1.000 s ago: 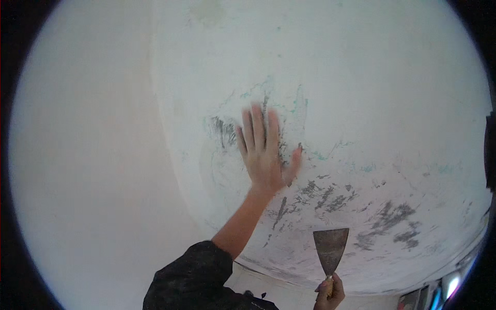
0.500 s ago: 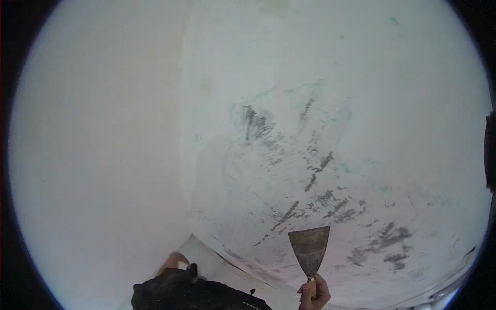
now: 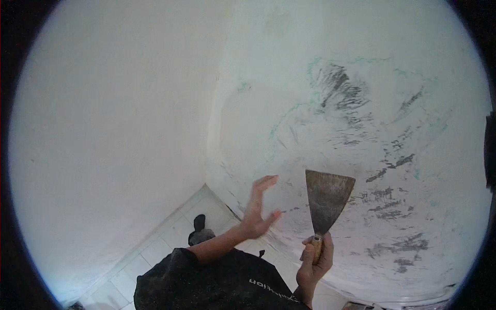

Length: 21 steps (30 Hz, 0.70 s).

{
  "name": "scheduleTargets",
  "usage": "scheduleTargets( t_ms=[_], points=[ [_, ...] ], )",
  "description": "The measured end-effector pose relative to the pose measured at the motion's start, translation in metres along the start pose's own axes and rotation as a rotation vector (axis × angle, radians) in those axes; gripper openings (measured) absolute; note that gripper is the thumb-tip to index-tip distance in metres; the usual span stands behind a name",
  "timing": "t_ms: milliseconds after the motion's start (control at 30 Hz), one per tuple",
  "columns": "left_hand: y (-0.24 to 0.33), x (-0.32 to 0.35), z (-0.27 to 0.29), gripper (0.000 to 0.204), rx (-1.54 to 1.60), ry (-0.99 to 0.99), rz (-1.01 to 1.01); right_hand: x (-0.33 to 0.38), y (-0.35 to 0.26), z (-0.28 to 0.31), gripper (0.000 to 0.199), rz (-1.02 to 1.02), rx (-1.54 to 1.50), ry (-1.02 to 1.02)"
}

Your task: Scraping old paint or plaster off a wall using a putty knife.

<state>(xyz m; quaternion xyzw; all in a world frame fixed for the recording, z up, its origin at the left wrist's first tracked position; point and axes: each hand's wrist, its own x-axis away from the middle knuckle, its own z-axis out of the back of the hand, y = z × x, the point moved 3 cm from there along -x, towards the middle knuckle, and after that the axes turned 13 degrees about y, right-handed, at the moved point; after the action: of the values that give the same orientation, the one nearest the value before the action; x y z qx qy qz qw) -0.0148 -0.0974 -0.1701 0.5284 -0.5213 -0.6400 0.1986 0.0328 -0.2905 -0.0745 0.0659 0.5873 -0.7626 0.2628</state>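
Note:
My right hand (image 3: 316,256) grips the wooden handle of a putty knife (image 3: 329,199), its wide, worn metal blade pointing up in front of the wall. To the left of the blade, my left hand (image 3: 258,212) is raised with nothing in it, its thumb and fingers apart. Behind both hands rises a pale wall (image 3: 274,124) with dark scraped patches (image 3: 343,88) and faint green traces of colour. Whether the blade touches the wall I cannot tell.
A plain wall (image 3: 113,119) stands on the left and meets the marked wall in a corner. Below lies a light tiled floor (image 3: 134,268), with a dark shoe (image 3: 200,225) near the corner. Dark items (image 3: 361,306) lie at the lower right edge.
My left hand has come up from low on the left and now reaches toward the marked wall. The putty knife has risen in view, and the wall marks have shifted to the right.

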Motion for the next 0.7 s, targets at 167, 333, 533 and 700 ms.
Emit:
scheduleTargets(
  t_ms=[167,333,533,700],
  points=[
    [0.048,-0.002,-0.019,0.101,0.236,-0.140,-0.411,-0.003,-0.002,-0.034,0.041,-0.041,0.030,-0.091],
    [0.035,-0.006,-0.021,0.110,0.265,-0.335,-0.227,-0.009,-0.004,-0.068,0.046,0.007,0.185,-0.285],
    [0.018,-0.019,-0.015,0.118,0.280,-0.397,-0.063,-0.011,-0.001,-0.088,0.050,-0.219,0.303,-0.410],
    [0.014,-0.024,-0.018,0.117,0.215,-0.388,-0.054,-0.010,0.009,-0.093,0.060,-0.143,0.196,-0.339]
  ],
)
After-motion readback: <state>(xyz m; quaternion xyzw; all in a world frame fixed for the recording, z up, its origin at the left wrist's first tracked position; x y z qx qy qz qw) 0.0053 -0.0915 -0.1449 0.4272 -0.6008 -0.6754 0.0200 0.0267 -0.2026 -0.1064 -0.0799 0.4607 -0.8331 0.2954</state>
